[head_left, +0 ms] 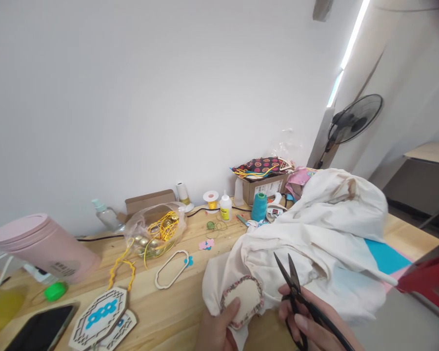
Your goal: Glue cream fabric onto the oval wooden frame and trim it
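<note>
Left hand (223, 324): pinching the rounded patch (247, 297) over the near edge of the wooden table (168, 319), thumb on top.
Right hand (314, 321): gripping the black scissors (296, 288) by the handles, blades parting, pointing away.
Patch: showing a patterned border (260, 292), lying against the white cloth (314, 214); cannot tell whether it is joined.
Handling: keeping the tips clear of border and loose folds seems wisest, holding fabric taut.
White cloth: spreading toward the table's right corner.
Wall-side edge: glue bottle (225, 208) and teal thread cone (259, 207) standing near a carton (265, 189).
</note>
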Available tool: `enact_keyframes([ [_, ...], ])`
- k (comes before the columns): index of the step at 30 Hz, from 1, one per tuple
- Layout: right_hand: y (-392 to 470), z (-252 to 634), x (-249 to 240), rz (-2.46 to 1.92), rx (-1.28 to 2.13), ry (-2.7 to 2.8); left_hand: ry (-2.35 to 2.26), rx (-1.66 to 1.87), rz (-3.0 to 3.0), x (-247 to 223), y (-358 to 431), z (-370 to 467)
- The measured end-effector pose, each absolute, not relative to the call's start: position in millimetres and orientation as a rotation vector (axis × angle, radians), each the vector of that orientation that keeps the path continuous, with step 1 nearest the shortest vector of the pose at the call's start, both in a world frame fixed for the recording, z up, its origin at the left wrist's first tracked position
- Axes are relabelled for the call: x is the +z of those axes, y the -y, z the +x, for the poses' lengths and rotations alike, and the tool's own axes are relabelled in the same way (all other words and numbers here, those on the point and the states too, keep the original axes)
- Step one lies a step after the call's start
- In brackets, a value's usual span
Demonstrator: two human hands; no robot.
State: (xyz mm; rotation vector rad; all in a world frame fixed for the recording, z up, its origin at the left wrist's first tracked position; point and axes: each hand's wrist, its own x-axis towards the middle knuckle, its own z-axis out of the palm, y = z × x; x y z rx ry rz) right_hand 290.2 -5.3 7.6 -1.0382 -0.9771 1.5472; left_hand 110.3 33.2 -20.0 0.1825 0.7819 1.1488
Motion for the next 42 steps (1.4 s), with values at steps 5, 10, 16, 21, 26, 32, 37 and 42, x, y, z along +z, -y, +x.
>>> enact_keyframes([
  [5,5,291,6,-1.039,1.552,0.989,-0.825,1.167,0.145,-10,-36,108],
  [10,6,295,-6,-1.097,1.518,1.008,-0.849,1.119,0.15,-9,-35,104],
  [16,5,291,4,-1.355,1.06,1.528,-0.779,1.025,0.102,-11,-35,99],
  [21,-30,276,18,-1.207,0.721,1.981,-0.634,0.931,0.056,-11,-37,96],
  [26,-55,273,15,-1.123,0.797,2.181,-0.574,0.896,0.045,-11,-36,95],
  [32,-52,273,7,-1.138,0.82,2.131,-0.657,0.929,0.05,-4,-36,96],
  [37,-50,274,3,-1.117,0.815,2.105,-0.589,0.878,0.025,-3,-37,95],
  [42,-50,272,2,-1.059,0.761,2.105,-0.525,0.852,-0.007,-3,-38,93],
])
